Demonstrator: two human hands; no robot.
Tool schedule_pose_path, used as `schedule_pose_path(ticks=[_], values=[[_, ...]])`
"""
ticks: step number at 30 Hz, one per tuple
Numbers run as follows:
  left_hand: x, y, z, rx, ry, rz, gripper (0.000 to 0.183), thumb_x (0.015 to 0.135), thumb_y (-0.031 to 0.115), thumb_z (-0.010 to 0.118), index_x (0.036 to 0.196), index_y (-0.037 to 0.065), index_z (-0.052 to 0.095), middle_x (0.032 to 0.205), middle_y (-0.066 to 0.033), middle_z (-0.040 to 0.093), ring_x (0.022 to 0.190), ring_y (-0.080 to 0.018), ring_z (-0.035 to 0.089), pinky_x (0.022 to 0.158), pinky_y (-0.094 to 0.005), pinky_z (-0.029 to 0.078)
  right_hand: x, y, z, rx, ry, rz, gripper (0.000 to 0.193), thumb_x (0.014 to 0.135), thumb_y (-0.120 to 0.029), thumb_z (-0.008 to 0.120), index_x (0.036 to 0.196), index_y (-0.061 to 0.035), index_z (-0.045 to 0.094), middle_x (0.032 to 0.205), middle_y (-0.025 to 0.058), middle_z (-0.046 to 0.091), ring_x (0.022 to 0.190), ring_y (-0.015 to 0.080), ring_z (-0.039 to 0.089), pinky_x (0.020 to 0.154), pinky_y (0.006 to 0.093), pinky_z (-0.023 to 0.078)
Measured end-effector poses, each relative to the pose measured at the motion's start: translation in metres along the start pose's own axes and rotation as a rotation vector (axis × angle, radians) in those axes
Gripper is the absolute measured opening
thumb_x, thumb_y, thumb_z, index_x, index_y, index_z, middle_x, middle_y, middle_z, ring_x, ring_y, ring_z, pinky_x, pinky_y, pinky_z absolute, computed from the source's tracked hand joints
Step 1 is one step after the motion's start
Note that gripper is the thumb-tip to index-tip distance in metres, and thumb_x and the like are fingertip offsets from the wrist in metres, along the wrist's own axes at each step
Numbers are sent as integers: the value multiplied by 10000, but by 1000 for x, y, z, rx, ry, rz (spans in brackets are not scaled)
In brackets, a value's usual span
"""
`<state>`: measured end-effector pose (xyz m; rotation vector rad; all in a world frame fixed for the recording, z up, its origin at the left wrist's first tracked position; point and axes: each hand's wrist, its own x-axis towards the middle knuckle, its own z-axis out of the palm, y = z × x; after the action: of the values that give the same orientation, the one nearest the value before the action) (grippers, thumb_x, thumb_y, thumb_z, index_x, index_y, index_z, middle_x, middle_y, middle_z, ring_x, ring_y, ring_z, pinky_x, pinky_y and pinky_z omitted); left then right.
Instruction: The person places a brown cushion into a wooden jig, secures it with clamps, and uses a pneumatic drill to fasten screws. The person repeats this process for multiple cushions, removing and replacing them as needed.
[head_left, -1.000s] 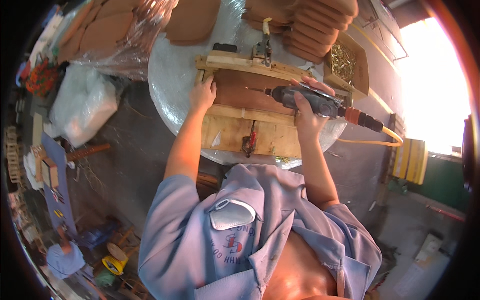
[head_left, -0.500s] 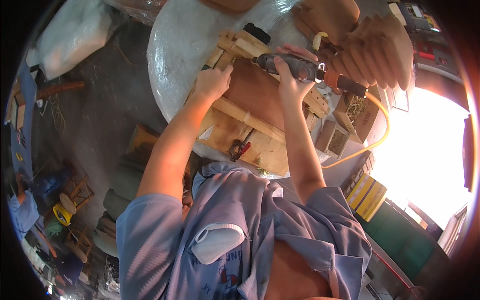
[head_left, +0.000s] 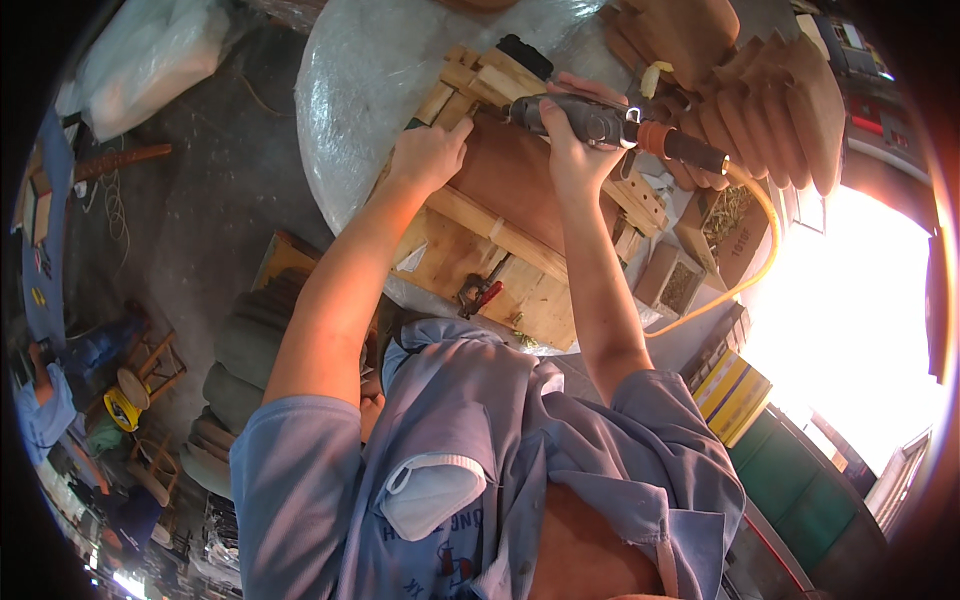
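There are two hands, one pneumatic drill (head_left: 585, 120) and one yellow hose (head_left: 774, 225), which is joined to the rear of the drill. One brown panel (head_left: 515, 172) lies inside one wooden jig (head_left: 490, 225), on a round table covered with plastic film (head_left: 335, 120). On the near board of the jig there is one red-handled clamp (head_left: 482, 296). Two boxes stand to the right: a larger cardboard box (head_left: 722, 220) and a smaller box (head_left: 672, 280). Beyond them are several brown curved panels (head_left: 765, 115), overlapping, so I cannot count them exactly.

The left forearm reaches forward, and the left hand (head_left: 430, 160) is at the left end of the panel, back upward, fingers partly bent; whether it grips the edge, I cannot tell. The right hand (head_left: 580, 135) is closed around the drill body, the thumb on the near side. The drill points leftward, above the far edge of the panel; contact of its tip is not clear.

Print with an emblem is upside down on the blue shirt (head_left: 440, 400), partly folded. The larger box also bears a short printed mark.
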<state>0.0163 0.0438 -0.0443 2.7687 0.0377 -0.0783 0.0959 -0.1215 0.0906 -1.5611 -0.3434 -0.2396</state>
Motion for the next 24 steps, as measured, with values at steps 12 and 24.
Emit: schedule_pose_path(ticks=[12, 24], values=[[-2, -2, 6, -2, 104, 17, 404, 993, 261, 657, 1395, 274, 627, 691, -110, 723, 639, -355, 738, 574, -484, 595, -19, -2, 23, -114, -77, -127, 432, 820, 68, 813, 1203, 25, 619, 1154, 161, 752, 1016, 220, 757, 937, 363, 621], [-1, 1, 4, -24, 29, -15, 333, 1018, 269, 620, 1346, 255, 676, 763, -110, 758, 720, -333, 763, 642, -499, 612, 26, 15, 52, -190, -201, -35, 251, 794, -15, 814, 1018, -32, 702, 833, -3, 715, 785, 88, 682, 726, 284, 574]])
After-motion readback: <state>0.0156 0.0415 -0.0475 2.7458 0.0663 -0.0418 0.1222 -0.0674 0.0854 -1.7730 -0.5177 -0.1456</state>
